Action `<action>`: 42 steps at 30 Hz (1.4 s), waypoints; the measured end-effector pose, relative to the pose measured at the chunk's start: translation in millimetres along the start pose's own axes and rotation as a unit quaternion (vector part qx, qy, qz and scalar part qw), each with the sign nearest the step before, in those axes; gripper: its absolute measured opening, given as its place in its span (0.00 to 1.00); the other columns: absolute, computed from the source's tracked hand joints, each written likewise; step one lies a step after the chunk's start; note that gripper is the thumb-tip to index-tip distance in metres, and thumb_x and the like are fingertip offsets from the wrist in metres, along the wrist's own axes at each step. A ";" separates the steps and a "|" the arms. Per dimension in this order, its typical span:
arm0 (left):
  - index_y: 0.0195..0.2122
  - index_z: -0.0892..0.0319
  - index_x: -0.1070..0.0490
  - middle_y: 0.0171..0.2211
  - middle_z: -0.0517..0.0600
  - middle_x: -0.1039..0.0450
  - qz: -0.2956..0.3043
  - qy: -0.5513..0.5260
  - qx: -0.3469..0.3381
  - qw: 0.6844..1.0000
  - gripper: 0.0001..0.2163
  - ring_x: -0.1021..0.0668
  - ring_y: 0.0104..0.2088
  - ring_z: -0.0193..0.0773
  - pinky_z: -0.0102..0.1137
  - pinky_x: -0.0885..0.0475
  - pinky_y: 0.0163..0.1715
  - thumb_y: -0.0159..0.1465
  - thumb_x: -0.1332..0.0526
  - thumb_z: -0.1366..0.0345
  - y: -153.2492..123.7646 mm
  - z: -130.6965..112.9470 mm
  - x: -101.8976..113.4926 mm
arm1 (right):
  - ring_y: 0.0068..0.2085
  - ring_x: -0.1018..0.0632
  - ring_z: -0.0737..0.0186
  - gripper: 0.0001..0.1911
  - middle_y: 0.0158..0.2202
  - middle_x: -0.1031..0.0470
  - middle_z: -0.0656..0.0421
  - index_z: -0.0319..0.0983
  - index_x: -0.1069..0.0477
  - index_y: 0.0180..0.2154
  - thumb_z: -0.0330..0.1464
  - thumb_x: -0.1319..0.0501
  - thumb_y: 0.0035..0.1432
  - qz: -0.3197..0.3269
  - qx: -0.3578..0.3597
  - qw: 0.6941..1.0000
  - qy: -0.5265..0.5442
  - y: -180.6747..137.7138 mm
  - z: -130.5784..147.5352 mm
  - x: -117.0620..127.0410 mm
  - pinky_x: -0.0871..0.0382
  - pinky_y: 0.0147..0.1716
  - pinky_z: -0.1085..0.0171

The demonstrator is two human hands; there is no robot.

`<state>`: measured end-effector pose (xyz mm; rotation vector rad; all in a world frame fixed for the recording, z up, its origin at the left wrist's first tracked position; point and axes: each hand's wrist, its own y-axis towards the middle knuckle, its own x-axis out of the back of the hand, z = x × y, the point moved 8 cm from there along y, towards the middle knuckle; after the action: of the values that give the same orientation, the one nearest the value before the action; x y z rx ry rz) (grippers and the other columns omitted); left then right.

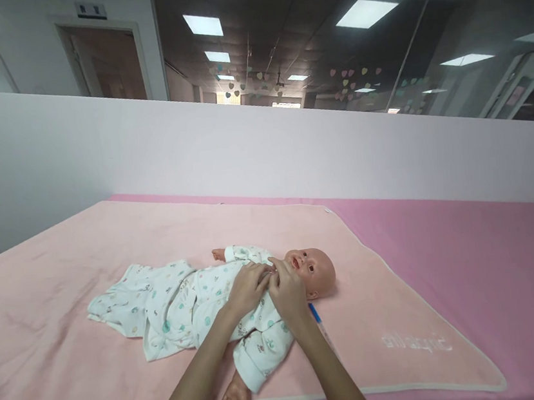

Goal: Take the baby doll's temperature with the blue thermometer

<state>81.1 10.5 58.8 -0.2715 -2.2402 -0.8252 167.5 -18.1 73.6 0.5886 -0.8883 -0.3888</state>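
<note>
One doll (pixel 304 267) lies on one blanket (pixel 65 296); two hands, left (pixel 247 288) and right (pixel 287 291), pinch its romper (pixel 186 301) collar. A blue pen (pixel 315 314) is half hidden.

Wide free room on the pink blanket (pixel 65 302) left of the doll (pixel 221 303), and right of its head toward the bare pink mattress (pixel 498 262). Behind, blocked by the white partition (pixel 144 150). Close by the right hand (pixel 288 291), 1 blue pen (pixel 314 313).
</note>
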 end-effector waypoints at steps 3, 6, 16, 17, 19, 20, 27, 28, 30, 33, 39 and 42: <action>0.36 0.56 0.29 0.32 0.47 0.27 -0.011 -0.030 0.000 1.000 0.07 0.29 0.36 0.39 0.32 0.37 0.39 0.58 0.45 0.69 -0.8 -2.1 3.4 | 0.37 0.25 0.61 0.21 0.38 0.25 0.54 0.36 0.29 0.42 0.23 0.53 0.49 -0.025 -0.010 1.000 0.002 0.2 -12.5 -7.7 0.33 0.34 0.66; 0.35 0.55 0.28 0.32 0.45 0.26 -0.013 -0.040 -0.002 0.999 0.10 0.29 0.36 0.39 0.32 0.37 0.40 0.52 0.42 0.72 -0.7 -5.5 5.2 | 0.36 0.25 0.61 0.19 0.36 0.25 0.54 0.35 0.29 0.41 0.24 0.54 0.51 -0.048 -0.017 0.998 0.028 -9.3 -22.6 -8.2 0.33 0.35 0.65; 0.41 0.52 0.28 0.36 0.45 0.25 0.002 -0.044 -0.004 0.999 0.11 0.29 0.37 0.39 0.34 0.38 0.42 0.59 0.46 0.68 -0.5 -4.1 3.1 | 0.32 0.23 0.62 0.16 0.31 0.24 0.53 0.33 0.28 0.37 0.27 0.53 0.54 -0.137 -0.031 0.986 0.092 -16.5 -28.9 4.5 0.31 0.33 0.66; 0.42 0.52 0.29 0.36 0.45 0.25 0.004 -0.041 -0.008 0.999 0.11 0.29 0.37 0.40 0.34 0.38 0.42 0.60 0.46 0.67 -0.6 -4.2 2.8 | 0.31 0.24 0.62 0.15 0.30 0.24 0.53 0.33 0.28 0.37 0.27 0.53 0.54 -0.138 -0.032 0.986 0.090 -16.9 -29.3 4.4 0.31 0.32 0.66; 0.42 0.52 0.29 0.37 0.45 0.25 0.008 -0.036 -0.014 0.999 0.11 0.29 0.37 0.39 0.34 0.38 0.41 0.62 0.47 0.65 -0.6 -4.3 2.1 | 0.29 0.24 0.63 0.15 0.28 0.25 0.54 0.33 0.28 0.37 0.28 0.52 0.54 -0.134 -0.035 0.987 0.080 -17.5 -29.7 3.2 0.31 0.30 0.66; 0.42 0.51 0.29 0.37 0.45 0.25 0.009 -0.034 -0.016 0.999 0.11 0.29 0.37 0.39 0.34 0.38 0.41 0.62 0.48 0.65 -0.6 -4.3 2.0 | 0.27 0.25 0.63 0.15 0.26 0.25 0.54 0.33 0.28 0.37 0.28 0.52 0.54 -0.129 -0.037 0.988 0.073 -17.6 -29.7 2.3 0.31 0.30 0.66; 0.38 0.53 0.29 0.36 0.45 0.26 0.001 -0.046 -0.002 0.999 0.09 0.30 0.36 0.39 0.33 0.38 0.40 0.62 0.47 0.64 -1.2 -2.5 2.7 | 0.26 0.27 0.64 0.14 0.26 0.26 0.55 0.33 0.30 0.38 0.30 0.51 0.56 -0.105 -0.026 0.993 0.048 -16.7 -27.6 -2.8 0.33 0.28 0.67; 0.38 0.54 0.29 0.36 0.45 0.26 -0.002 -0.048 0.003 0.999 0.08 0.30 0.37 0.39 0.33 0.38 0.40 0.62 0.47 0.65 -1.4 -2.0 3.1 | 0.26 0.27 0.64 0.14 0.27 0.26 0.55 0.33 0.30 0.39 0.30 0.51 0.56 -0.106 -0.023 0.993 0.047 -17.0 -27.3 -3.0 0.33 0.28 0.67; 0.36 0.55 0.30 0.35 0.46 0.27 -0.005 -0.052 0.013 0.999 0.07 0.29 0.37 0.39 0.33 0.37 0.39 0.61 0.47 0.65 -1.7 -0.9 3.8 | 0.26 0.27 0.65 0.14 0.28 0.26 0.55 0.34 0.30 0.40 0.30 0.50 0.56 -0.107 -0.014 0.993 0.046 -17.7 -25.9 -3.4 0.33 0.28 0.67; 0.35 0.56 0.32 0.34 0.46 0.27 -0.005 -0.057 0.020 0.998 0.06 0.29 0.37 0.38 0.33 0.37 0.39 0.61 0.47 0.65 -1.6 0.5 4.2 | 0.26 0.27 0.66 0.13 0.30 0.26 0.55 0.35 0.31 0.41 0.30 0.50 0.56 -0.111 0.001 0.992 0.052 -19.2 -23.4 -2.9 0.32 0.28 0.68; 0.32 0.57 0.34 0.33 0.46 0.28 0.004 -0.061 0.018 0.998 0.04 0.29 0.36 0.38 0.32 0.37 0.39 0.59 0.48 0.68 -0.9 1.2 3.4 | 0.26 0.27 0.67 0.12 0.30 0.26 0.56 0.36 0.31 0.39 0.29 0.51 0.57 -0.113 0.039 0.991 0.066 -20.3 -13.9 -0.4 0.33 0.28 0.68; 0.31 0.57 0.35 0.32 0.46 0.28 0.004 -0.052 0.016 0.999 0.04 0.30 0.35 0.38 0.32 0.37 0.38 0.59 0.48 0.68 -0.6 0.9 2.4 | 0.27 0.28 0.67 0.12 0.29 0.27 0.57 0.37 0.30 0.36 0.28 0.52 0.58 -0.108 0.041 0.990 0.079 -19.9 -11.7 0.5 0.33 0.28 0.68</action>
<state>78.7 10.5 59.8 -0.3152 -2.3453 -0.7857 175.8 -30.1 55.8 0.7841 -0.6926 -0.4960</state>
